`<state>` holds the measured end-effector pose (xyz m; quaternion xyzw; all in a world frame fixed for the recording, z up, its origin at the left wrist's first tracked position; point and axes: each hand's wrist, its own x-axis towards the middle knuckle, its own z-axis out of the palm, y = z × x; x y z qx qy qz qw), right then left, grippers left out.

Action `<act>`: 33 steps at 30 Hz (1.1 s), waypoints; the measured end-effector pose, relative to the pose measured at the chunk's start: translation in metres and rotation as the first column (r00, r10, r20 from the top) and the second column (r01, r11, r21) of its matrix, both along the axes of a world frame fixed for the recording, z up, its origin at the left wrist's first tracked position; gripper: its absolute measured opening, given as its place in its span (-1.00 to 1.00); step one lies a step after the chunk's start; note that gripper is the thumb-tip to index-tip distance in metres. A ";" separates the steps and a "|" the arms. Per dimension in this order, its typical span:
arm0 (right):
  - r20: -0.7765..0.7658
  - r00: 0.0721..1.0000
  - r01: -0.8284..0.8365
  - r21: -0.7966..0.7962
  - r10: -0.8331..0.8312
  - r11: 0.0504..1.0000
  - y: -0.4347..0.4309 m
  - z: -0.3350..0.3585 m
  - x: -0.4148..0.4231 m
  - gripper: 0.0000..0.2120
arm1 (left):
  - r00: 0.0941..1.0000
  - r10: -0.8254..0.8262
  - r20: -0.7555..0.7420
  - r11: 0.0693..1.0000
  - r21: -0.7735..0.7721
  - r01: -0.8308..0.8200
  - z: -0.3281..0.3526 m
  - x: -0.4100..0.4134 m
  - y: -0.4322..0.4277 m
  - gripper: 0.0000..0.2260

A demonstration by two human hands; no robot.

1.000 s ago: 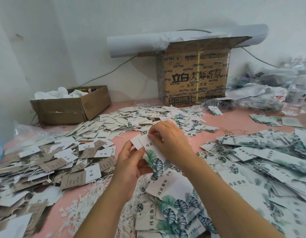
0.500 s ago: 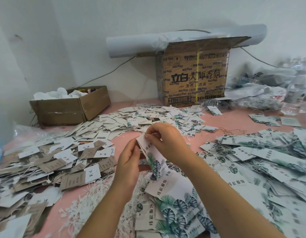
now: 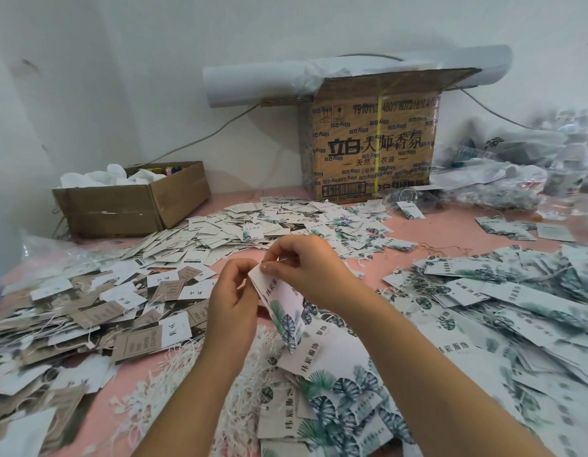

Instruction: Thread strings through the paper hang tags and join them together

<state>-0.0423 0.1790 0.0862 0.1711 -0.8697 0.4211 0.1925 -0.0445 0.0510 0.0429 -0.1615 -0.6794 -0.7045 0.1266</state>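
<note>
Head view is showing the left hand (image 3: pixel 233 300) gripping a leaf-print hang tag (image 3: pixel 283 310) above the pink table (image 3: pixel 451 224) while the right hand (image 3: pixel 307 270) is pinching its top corner, probably threading a string too fine to see; next is calling for a steady pull through the hole

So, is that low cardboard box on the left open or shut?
Open. The low cardboard box has no flap or lid over its top, and white crumpled stuff shows heaped inside it.
</note>
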 end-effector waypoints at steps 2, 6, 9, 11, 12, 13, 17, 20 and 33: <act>0.045 0.999 -0.001 -0.006 0.002 1.000 0.003 -0.001 -0.001 -0.81 | 0.999 -0.007 0.041 1.000 0.009 0.006 0.000 0.000 0.000 -0.86; 0.152 0.988 0.044 -0.029 -0.039 0.999 0.020 0.001 -0.002 -0.78 | 0.986 -0.016 0.166 0.991 0.136 -0.007 0.003 -0.004 -0.002 -0.87; 0.193 0.975 0.116 -0.019 -0.110 0.993 0.038 0.002 -0.004 -0.79 | 0.978 -0.064 0.196 0.950 0.312 0.000 0.009 -0.005 -0.006 -0.85; 0.224 0.963 0.165 -0.045 -0.151 0.985 0.048 0.001 -0.004 -0.77 | 0.971 -0.111 0.210 0.902 0.431 0.010 0.013 -0.005 -0.009 -0.84; 0.242 0.957 0.184 -0.064 -0.163 0.981 0.052 0.001 -0.003 -0.77 | 0.967 -0.130 0.217 0.882 0.471 0.013 0.014 -0.005 -0.010 -0.83; 0.255 0.952 0.196 -0.085 -0.169 0.977 0.054 0.000 -0.003 -0.76 | 0.963 -0.142 0.227 0.868 0.496 0.011 0.015 -0.005 -0.011 -0.82; 0.272 0.952 0.204 -0.212 -0.143 0.956 0.056 0.001 -0.001 -0.79 | 0.953 -0.149 0.262 0.846 0.533 -0.014 0.014 -0.005 -0.010 -0.80; 0.268 0.952 0.217 -0.260 -0.145 0.941 0.058 0.002 0.000 -0.84 | 0.956 -0.137 0.258 0.832 0.553 -0.030 0.015 -0.007 -0.010 -0.81; 0.153 0.987 0.016 -0.387 0.047 0.922 0.040 0.016 0.007 -0.82 | 0.996 -0.053 0.066 0.965 0.259 0.034 0.020 -0.001 -0.008 -0.91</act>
